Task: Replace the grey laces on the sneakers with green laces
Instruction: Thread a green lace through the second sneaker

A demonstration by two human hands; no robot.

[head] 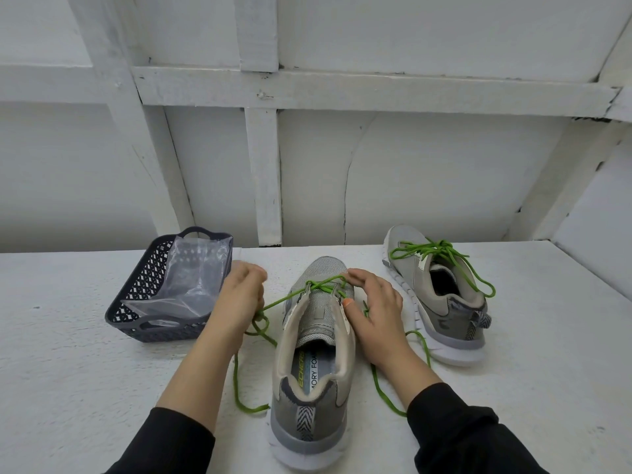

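I saw my left hand (pixel 239 295) curled tight round the green lace (pixel 290 297), just beside the basket (pixel 136 325). My right hand (pixel 374 306) lay loose-fingered on the near sneaker (pixel 313 388), mid table (pixel 85 388). The laced sneaker (pixel 441 313) sat right, a small gap between.

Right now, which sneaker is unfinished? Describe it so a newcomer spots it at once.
On the white table, right of the dark basket, stand two grey sneakers. Take the near sneaker, between the left hand and right hand. The far sneaker carries a tied bow; this one's lace crosses only by the toe and trails loose on both sides.
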